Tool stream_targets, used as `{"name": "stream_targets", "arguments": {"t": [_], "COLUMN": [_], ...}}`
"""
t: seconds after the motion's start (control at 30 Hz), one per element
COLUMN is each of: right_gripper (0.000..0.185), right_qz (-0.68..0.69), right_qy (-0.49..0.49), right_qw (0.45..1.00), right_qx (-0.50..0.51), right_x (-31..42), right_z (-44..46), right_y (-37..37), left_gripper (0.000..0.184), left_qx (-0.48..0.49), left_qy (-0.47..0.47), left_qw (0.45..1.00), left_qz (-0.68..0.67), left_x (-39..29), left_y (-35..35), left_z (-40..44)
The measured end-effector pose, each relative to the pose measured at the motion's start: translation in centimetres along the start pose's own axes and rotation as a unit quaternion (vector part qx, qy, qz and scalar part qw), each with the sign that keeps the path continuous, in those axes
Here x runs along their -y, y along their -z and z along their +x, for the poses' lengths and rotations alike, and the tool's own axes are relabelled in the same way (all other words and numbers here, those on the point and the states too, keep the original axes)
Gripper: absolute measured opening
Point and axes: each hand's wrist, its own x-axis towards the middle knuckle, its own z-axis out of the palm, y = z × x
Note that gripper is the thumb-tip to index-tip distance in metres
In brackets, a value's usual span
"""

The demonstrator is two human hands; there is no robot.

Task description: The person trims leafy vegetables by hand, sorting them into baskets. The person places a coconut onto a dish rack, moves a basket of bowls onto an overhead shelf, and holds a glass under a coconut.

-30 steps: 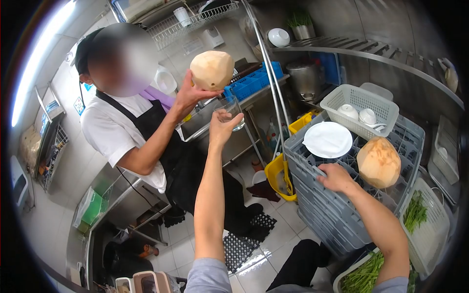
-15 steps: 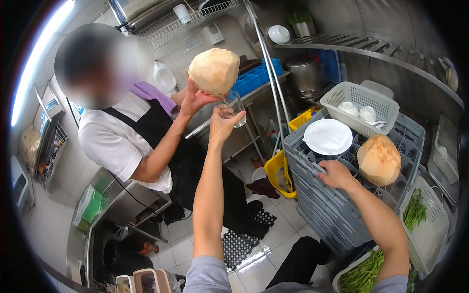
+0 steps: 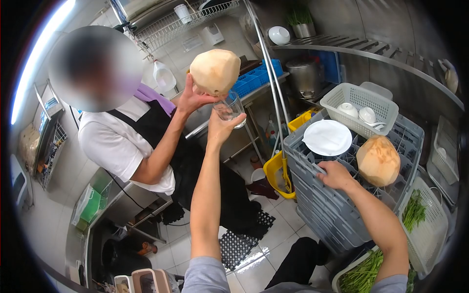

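Observation:
My left hand is wrapped round a clear drinking glass, held out in front of me just under a peeled coconut. Another person's hand supports that coconut, tilted with a small dark hole low on its side, close above the glass rim. Whether liquid is flowing I cannot make out. On the right, my right hand grips the top edge of a stack of grey dishwasher racks. Near it on the rack sit a second peeled coconut and a round white lid-like disc.
A pale basket with white cups stands at the back of the racks. Baskets of green herbs are at lower right. A yellow bucket stands beside the racks. The co-worker in a black apron faces me, left.
The co-worker's coconut has tipped slightly, bringing its small hole into view above the glass. The co-worker's head has shifted a little left. My right hand stays on the rack.

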Motion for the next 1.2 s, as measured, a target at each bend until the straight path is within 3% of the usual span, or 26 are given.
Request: {"name": "stream_targets", "arguments": {"t": [0.17,0.4,0.73,0.87,0.9,0.93,1.0,1.07,1.13,1.2], "right_gripper": [0.039,0.036,0.04,0.039,0.039,0.039,0.038,0.037,0.034,0.033], "right_qz": [-0.002,-0.001,-0.015,0.022,0.019,0.017,0.016,0.015,0.025,0.022], "right_qy": [-0.004,0.007,0.0,0.016,0.019,0.023,0.019,0.021,0.016,0.011], "right_qw": [1.0,1.0,1.0,1.0,1.0,1.0,1.0,1.0,1.0,1.0], "right_qx": [0.011,-0.001,0.012,-0.001,0.0,-0.001,-0.002,-0.003,0.004,0.005], "right_x": [0.6,0.4,-0.2,-0.4,-0.4,-0.3,0.0,0.3,0.4,0.7], "right_z": [-0.3,-0.2,0.1,0.1,0.2,0.2,-0.1,-0.2,-0.3,-0.4], "right_y": [0.5,0.3,0.1,-0.3,-0.2,-0.2,0.0,0.3,0.4,0.6], "left_gripper": [0.066,0.064,0.084,0.075,0.06,0.06,0.053,0.043,0.085,0.09], "left_qx": [0.003,0.105,0.246,0.273,0.273,0.274,0.23,0.186,0.163,0.165], "left_qy": [-0.019,-0.008,-0.186,-0.302,-0.302,-0.303,-0.378,-0.394,-0.419,-0.379], "left_qw": [0.998,0.987,0.947,0.908,0.911,0.91,0.893,0.897,0.893,0.91], "left_qz": [-0.055,-0.118,-0.09,-0.098,-0.068,-0.069,-0.079,-0.079,-0.034,0.013], "left_x": [-2.1,-7.5,-18.6,-21.3,-22.2,-22.4,-22.8,-23.8,-24.7,-25.7], "left_y": [1.1,1.2,2.2,3.4,3.9,4.0,4.2,4.3,4.7,5.2], "left_z": [-0.3,-4.9,-15.2,-16.3,-16.8,-17.0,-17.4,-17.8,-18.2,-18.6]}}
